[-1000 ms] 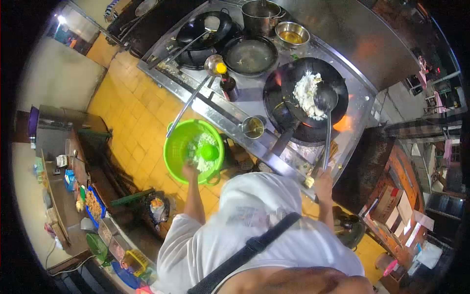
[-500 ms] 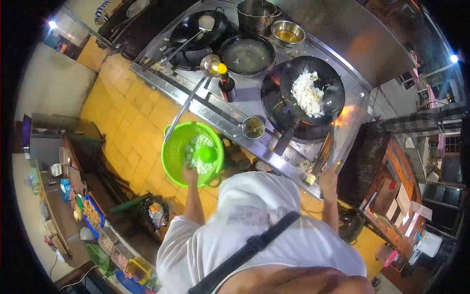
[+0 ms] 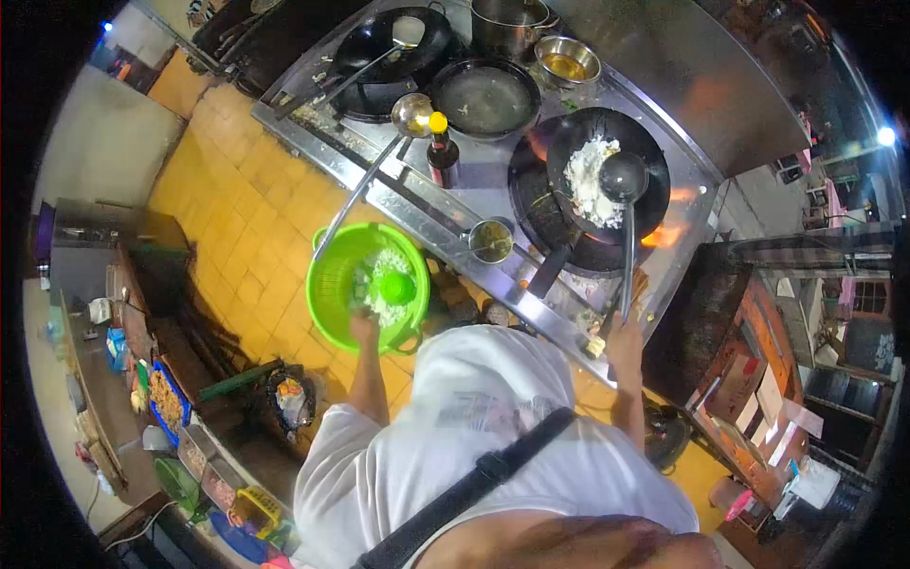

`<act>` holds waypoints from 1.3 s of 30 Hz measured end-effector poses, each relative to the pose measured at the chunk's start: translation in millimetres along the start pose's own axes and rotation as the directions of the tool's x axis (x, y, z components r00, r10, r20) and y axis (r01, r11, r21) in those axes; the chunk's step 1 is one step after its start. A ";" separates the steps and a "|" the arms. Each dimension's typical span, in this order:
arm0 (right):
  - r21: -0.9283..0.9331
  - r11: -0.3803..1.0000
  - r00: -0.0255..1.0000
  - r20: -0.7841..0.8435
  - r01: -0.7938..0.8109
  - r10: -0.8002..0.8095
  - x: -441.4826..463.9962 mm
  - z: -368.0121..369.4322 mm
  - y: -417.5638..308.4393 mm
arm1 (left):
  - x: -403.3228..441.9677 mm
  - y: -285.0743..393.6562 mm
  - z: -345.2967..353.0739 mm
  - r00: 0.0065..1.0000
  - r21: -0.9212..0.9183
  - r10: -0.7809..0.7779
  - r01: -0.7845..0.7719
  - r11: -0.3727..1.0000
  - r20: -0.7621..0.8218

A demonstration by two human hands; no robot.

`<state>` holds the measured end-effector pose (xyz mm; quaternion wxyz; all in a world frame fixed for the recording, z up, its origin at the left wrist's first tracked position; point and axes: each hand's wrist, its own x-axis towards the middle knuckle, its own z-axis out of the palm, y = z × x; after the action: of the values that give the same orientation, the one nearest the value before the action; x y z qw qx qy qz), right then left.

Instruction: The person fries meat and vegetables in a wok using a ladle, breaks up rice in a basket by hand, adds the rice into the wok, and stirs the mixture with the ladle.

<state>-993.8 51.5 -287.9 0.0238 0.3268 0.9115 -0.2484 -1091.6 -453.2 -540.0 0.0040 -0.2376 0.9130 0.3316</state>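
My right hand [image 3: 625, 343] is closed around the long handle of a ladle [image 3: 623, 178]. The ladle's dark round bowl lies over white rice [image 3: 590, 194] in a black wok [image 3: 654, 142], covering part of it. Flames [image 3: 666, 234] show at the wok's right side. My left hand [image 3: 364, 328] is at the near side of a green plastic basket [image 3: 324, 318], its fingers blurred. Inside the basket are white rice [image 3: 387, 258] and a round green plastic piece [image 3: 393, 287]. Whether the left hand grips anything cannot be made out.
A second ladle [image 3: 411, 116] lies across the stove edge, its handle reaching over the basket. Beside it stands a dark bottle with a yellow cap [image 3: 442, 156]. A metal cup [image 3: 491, 241], a water-filled pan [image 3: 485, 100], a steel bowl [image 3: 567, 63] and another wok [image 3: 379, 57] sit nearby.
The ladle in my right hand has turned, and its bowl now shows over the rice in the wok. My left hand stays by the basket. The view has shifted slightly.
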 end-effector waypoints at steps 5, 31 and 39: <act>-0.005 0.982 0.978 0.090 -0.187 0.186 16.0 -5.1 5.9 | 5.0 -3.7 7.4 0.996 0.177 -0.018 0.034 0.984 -0.090; 0.025 0.996 0.995 -0.050 0.085 -0.083 69.5 39.2 -15.1 | 1.6 -49.5 32.0 0.989 -0.196 -0.145 0.142 0.970 -0.002; 0.024 0.999 0.999 -0.003 0.038 -0.038 67.6 25.2 -25.2 | -7.8 -19.5 6.7 0.951 -0.372 -0.289 0.310 0.875 0.113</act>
<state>-1065.2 62.4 -312.8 0.0140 0.3099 0.9146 -0.2594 -1077.1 -458.7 -555.6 0.0331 -0.3632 0.7815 0.5062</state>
